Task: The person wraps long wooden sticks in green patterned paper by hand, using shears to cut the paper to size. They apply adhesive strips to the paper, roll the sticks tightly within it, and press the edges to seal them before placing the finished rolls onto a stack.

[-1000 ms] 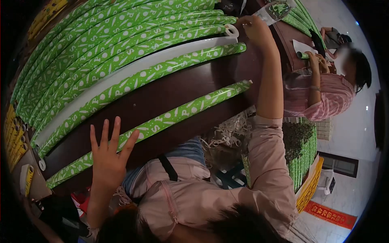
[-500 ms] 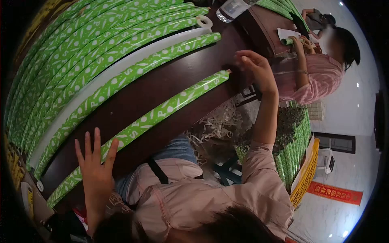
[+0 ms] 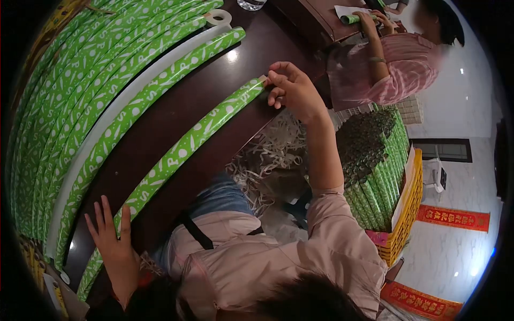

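Observation:
A roll of green wrapping paper (image 3: 184, 148) with white printed shapes and letters lies across the dark table, curved by the lens. My left hand (image 3: 115, 241) rests over its lower end, fingers spread flat. At the upper end, my right hand (image 3: 297, 91) touches or nearly touches the small pinkish tip (image 3: 262, 79) with a fingertip; its fingers are bent but apart. Alongside lies a second green roll (image 3: 152, 93), and beside that a white roll or tube (image 3: 115, 109) with a round open end. Many more green rolls (image 3: 80, 69) are stacked at the left.
A person in a pink striped shirt (image 3: 404, 75) handles a green roll (image 3: 350, 19) at another table. Shredded paper strips (image 3: 281, 142) lie beyond the table edge. A yellow basket (image 3: 404, 214) holds more green rolls (image 3: 375, 187). A clear bottle (image 3: 251, 4) stands at the top.
My right hand has come to the roll's upper end, from a spot apart from it. My left hand stays spread on the lower end. The view has shifted.

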Demonstrator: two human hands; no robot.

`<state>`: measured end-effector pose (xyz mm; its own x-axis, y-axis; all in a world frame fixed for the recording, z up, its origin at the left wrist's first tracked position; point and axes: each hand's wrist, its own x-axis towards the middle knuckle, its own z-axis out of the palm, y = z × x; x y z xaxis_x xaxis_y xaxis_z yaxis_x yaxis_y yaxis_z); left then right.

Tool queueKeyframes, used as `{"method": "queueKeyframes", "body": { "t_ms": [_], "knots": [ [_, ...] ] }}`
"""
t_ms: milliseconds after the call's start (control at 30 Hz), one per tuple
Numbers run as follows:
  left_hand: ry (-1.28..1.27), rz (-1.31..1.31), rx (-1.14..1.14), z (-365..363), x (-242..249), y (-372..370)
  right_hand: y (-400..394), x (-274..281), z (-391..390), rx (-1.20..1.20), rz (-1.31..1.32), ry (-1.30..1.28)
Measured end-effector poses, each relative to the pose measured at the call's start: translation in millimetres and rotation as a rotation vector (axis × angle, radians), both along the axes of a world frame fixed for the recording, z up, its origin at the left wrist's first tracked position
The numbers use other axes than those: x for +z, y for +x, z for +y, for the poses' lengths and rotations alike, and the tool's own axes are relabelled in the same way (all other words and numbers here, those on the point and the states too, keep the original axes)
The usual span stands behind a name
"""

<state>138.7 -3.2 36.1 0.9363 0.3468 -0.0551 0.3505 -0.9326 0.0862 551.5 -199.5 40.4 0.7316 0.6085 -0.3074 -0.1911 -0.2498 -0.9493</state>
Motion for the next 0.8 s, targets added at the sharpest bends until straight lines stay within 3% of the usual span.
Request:
{"method": "queueKeyframes", "body": {
  "t_ms": [267,367,600,667,800],
  "knots": [
    [-0.023,-0.013,-0.015,4,-5,-2,-13,-3,6,0.062,-0.127,-0.017],
    [-0.051,0.03,0.005,3,-1,-1,-12,1,9,-0.032,-0.014,0.014],
    [-0.038,0.011,-0.003,5,-6,-3,-31,2,20,0.002,0.041,0.015],
    [-0.017,-0.004,-0.008,6,-7,-4,-37,-1,24,0.059,-0.158,-0.068],
    [-0.026,-0.003,-0.017,6,-6,-3,-39,-9,24,-0.024,-0.201,-0.037]
  ]
}}
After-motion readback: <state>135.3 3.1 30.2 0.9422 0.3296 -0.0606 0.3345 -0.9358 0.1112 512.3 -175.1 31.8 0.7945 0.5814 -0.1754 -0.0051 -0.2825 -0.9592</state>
